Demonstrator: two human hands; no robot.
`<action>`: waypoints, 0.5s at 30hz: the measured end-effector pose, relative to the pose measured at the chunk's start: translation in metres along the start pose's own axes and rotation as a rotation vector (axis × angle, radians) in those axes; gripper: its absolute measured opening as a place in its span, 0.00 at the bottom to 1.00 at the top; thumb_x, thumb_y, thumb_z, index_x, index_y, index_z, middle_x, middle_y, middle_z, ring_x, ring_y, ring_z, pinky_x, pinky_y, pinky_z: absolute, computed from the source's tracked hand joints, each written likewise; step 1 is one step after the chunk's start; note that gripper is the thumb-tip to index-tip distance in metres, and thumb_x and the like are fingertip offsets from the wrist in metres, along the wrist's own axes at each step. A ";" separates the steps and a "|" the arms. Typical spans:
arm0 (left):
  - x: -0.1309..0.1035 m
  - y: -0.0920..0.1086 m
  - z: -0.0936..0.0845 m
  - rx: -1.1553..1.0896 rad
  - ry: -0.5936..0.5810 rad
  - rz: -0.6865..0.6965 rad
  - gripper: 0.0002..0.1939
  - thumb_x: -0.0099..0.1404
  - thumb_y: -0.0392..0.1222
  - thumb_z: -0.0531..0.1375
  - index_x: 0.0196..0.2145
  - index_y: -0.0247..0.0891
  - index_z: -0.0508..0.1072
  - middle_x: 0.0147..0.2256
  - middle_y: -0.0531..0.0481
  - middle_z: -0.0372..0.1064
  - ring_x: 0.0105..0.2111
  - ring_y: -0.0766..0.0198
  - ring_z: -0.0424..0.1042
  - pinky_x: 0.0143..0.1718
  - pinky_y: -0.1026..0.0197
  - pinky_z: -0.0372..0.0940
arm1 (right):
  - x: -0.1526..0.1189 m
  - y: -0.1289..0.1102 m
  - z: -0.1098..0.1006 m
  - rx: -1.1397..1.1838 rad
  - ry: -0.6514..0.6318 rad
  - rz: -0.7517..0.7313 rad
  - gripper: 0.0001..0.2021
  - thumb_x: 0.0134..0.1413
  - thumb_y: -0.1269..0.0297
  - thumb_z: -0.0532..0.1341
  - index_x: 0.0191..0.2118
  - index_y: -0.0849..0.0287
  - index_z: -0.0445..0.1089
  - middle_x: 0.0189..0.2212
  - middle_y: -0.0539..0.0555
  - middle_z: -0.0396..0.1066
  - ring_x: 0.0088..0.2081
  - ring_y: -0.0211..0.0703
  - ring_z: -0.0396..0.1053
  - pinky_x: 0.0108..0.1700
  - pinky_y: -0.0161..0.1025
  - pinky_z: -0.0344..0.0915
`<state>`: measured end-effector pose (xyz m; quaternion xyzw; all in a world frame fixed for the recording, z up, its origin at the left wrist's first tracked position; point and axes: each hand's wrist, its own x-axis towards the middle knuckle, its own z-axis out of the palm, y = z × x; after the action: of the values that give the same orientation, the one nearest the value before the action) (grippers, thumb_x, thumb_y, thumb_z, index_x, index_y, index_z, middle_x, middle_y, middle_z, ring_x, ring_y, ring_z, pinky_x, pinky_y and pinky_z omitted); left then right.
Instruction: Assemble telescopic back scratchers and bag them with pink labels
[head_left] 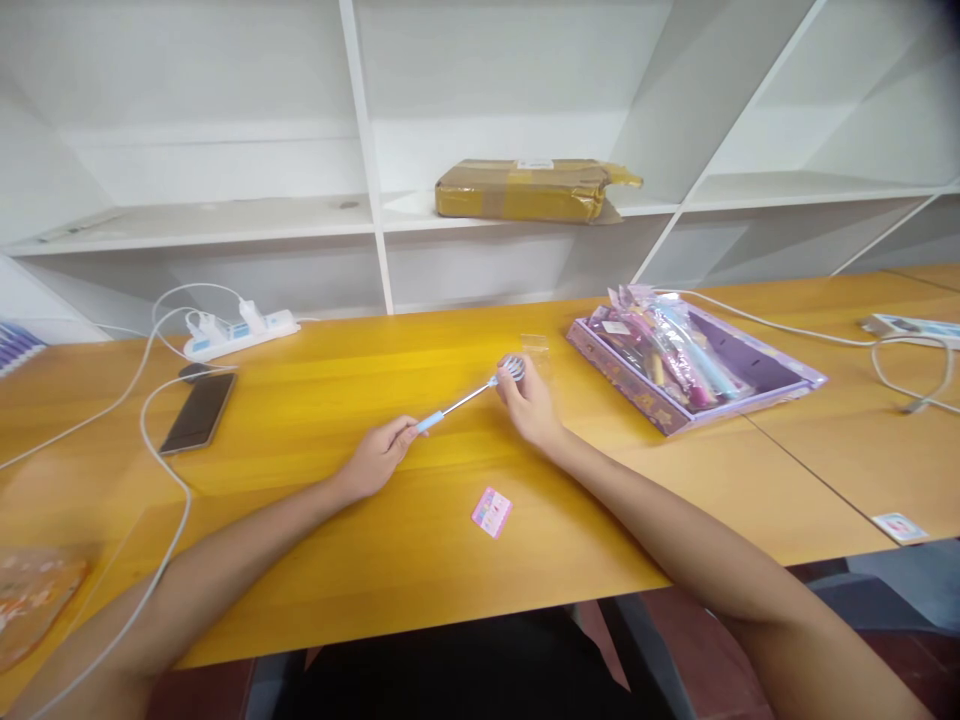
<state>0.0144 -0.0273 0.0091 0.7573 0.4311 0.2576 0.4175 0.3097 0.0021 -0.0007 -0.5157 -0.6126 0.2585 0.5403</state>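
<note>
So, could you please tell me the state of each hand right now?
Left hand: closed, holding the rod by its blue handle.
Right hand: closed on its striped head.

Yellow-brown wood table (315,570), visible seams. On it, left: orange patterned item (34,605), dark phone (201,412), white power strip (283,324). Middle: small pink card (492,512), clear bag (535,346). Right: open purple box (754,370), second strip (919,329), square card near front edge (900,527). White cables (189,490) both sides.
</note>
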 end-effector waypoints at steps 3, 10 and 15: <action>0.000 0.001 0.000 0.005 -0.001 0.003 0.24 0.77 0.58 0.49 0.47 0.37 0.75 0.22 0.59 0.52 0.24 0.65 0.54 0.27 0.63 0.52 | -0.003 -0.003 0.002 -0.048 -0.002 -0.038 0.15 0.71 0.46 0.55 0.47 0.52 0.63 0.31 0.48 0.67 0.29 0.41 0.62 0.32 0.38 0.61; -0.001 0.002 -0.001 0.030 0.007 0.000 0.24 0.77 0.58 0.49 0.47 0.37 0.76 0.22 0.58 0.53 0.24 0.65 0.54 0.28 0.63 0.53 | -0.008 -0.006 0.004 -0.114 -0.024 -0.050 0.14 0.69 0.47 0.57 0.48 0.53 0.65 0.35 0.51 0.71 0.34 0.44 0.67 0.36 0.39 0.63; -0.001 0.002 -0.001 0.038 0.018 -0.005 0.24 0.76 0.58 0.49 0.46 0.37 0.77 0.22 0.58 0.54 0.24 0.64 0.55 0.28 0.63 0.53 | -0.012 -0.006 0.007 -0.116 -0.047 -0.033 0.15 0.68 0.47 0.58 0.49 0.51 0.65 0.34 0.50 0.71 0.34 0.45 0.68 0.35 0.40 0.64</action>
<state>0.0142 -0.0281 0.0117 0.7616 0.4414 0.2554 0.3998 0.2992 -0.0092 -0.0025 -0.5297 -0.6474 0.2257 0.4993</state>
